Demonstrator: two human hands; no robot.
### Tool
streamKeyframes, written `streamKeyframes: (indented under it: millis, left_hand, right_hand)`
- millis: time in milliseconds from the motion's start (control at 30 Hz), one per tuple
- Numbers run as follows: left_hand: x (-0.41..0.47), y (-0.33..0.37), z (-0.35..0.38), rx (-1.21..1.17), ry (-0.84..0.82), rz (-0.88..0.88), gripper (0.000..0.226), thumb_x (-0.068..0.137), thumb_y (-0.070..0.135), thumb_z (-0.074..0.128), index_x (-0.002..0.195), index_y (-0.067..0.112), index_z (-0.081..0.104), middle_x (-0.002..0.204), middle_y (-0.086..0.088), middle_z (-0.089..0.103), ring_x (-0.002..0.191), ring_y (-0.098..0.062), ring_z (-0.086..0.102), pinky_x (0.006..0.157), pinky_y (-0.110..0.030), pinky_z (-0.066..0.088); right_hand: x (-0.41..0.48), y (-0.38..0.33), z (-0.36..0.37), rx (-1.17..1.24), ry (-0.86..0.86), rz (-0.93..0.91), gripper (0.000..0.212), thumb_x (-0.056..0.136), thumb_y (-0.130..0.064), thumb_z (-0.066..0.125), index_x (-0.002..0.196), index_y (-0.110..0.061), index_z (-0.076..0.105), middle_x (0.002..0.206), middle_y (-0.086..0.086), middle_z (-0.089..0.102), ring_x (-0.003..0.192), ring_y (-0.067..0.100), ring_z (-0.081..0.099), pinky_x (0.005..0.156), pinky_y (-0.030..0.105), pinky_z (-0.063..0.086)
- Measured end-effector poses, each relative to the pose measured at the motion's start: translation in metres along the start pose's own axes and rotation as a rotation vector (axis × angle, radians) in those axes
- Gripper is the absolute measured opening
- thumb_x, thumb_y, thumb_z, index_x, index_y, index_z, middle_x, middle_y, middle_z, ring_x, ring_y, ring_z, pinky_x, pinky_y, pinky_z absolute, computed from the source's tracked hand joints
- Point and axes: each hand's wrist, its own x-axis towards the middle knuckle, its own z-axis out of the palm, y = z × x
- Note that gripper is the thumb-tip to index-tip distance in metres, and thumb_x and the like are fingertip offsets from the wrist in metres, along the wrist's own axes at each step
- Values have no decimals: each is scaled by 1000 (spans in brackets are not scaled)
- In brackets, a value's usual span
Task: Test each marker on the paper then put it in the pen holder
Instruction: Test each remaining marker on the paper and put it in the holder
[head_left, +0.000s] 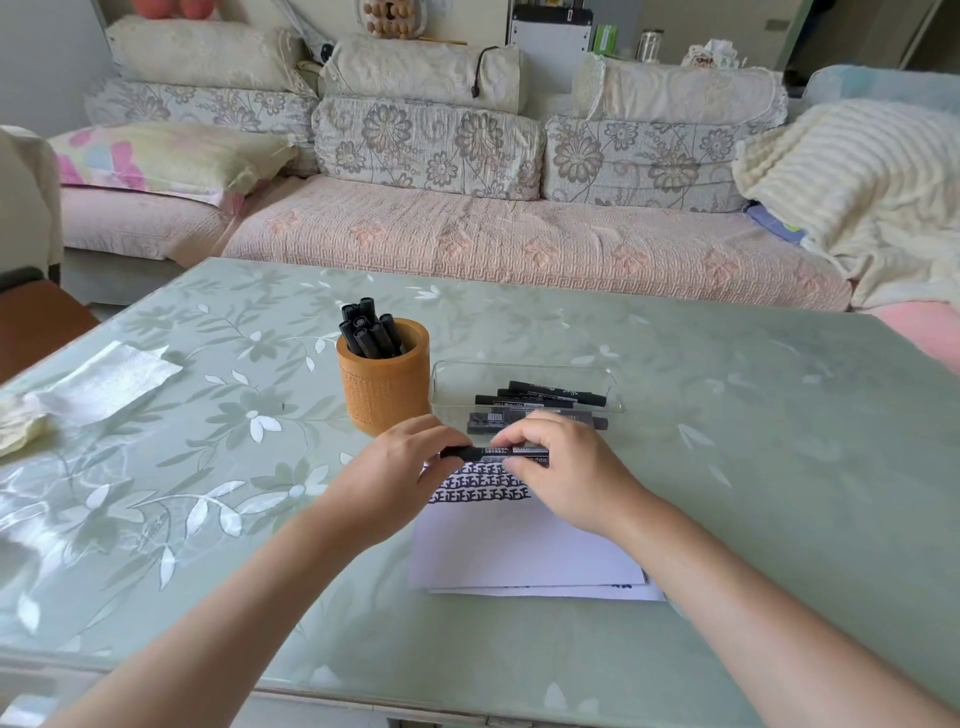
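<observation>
At the centre of the frame, the left hand (402, 467) and right hand (558, 467) each pinch one end of a black marker (493, 453) held level above the paper (519, 551). Just above, the pen holder (383, 387) holds several markers beside a clear tray (524, 387) with more.

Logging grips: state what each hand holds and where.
Both hands hold one black marker above the paper: left hand pinches its left end, right hand grips the barrel.

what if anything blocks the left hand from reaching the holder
Nothing, so probably yes: the holder stands just beyond the left hand, no thing between, though that hand grips the marker.
</observation>
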Motion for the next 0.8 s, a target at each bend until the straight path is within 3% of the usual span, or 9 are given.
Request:
streamKeyframes:
  millis: [167, 300, 433, 600, 667, 733, 800]
  left_hand:
    - [4, -3, -1, 2, -22, -42, 16, 93, 24, 62, 108, 22, 67, 89, 16, 58, 78, -3, 54, 69, -15, 40]
    - [6, -5, -9, 39, -16, 31, 13, 94, 22, 59, 97, 18, 71, 78, 8, 57, 74, -6, 51, 63, -13, 35]
    - [7, -2, -15, 58, 5, 59, 11, 93, 20, 62, 90, 14, 71, 72, 9, 53, 74, -6, 46, 64, -7, 33]
    - [8, -1, -22, 30, 58, 71, 10, 92, 19, 65, 95, 16, 73, 77, 9, 58, 78, 0, 48, 67, -4, 34]
    - [10, -3, -26, 24, 68, 64, 12, 93, 22, 63, 98, 19, 73, 80, 8, 60, 79, -3, 51, 69, -10, 39]
    - [13, -4, -31, 30, 77, 68, 13, 93, 27, 62, 100, 23, 72, 81, 9, 58, 80, -5, 51, 70, -21, 44]
    - [17, -4, -35, 33, 130, 58, 14, 92, 28, 63, 104, 24, 70, 85, 9, 58, 83, -6, 52, 72, -24, 45]
  right_hand:
    - [2, -5, 2, -5, 37, 6, 25, 79, -15, 75, 98, -30, 68, 97, -16, 64, 94, 0, 57, 82, 9, 38]
    - [4, -12, 2, -14, 36, 22, 17, 82, -23, 74, 98, -29, 71, 104, -16, 68, 102, 3, 59, 91, 21, 44]
    - [5, -18, -2, -44, -3, 17, 16, 88, -31, 69, 103, -27, 73, 105, -13, 71, 102, 8, 62, 90, 28, 47]
    - [9, -27, -7, -90, -75, -25, 16, 95, -35, 57, 80, -35, 63, 66, -12, 59, 72, 12, 57, 71, 33, 48]
    - [12, -32, -10, -120, -107, -39, 14, 98, -35, 51, 88, -33, 61, 68, -11, 58, 74, 15, 57, 72, 35, 48]
    - [15, -39, -11, -156, -134, -52, 16, 100, -32, 47, 109, -34, 60, 81, -15, 62, 85, 15, 60, 78, 35, 48]
    - [21, -44, -10, -159, -160, -54, 22, 101, -28, 44, 118, -32, 57, 93, -16, 64, 93, 15, 60, 82, 35, 47]
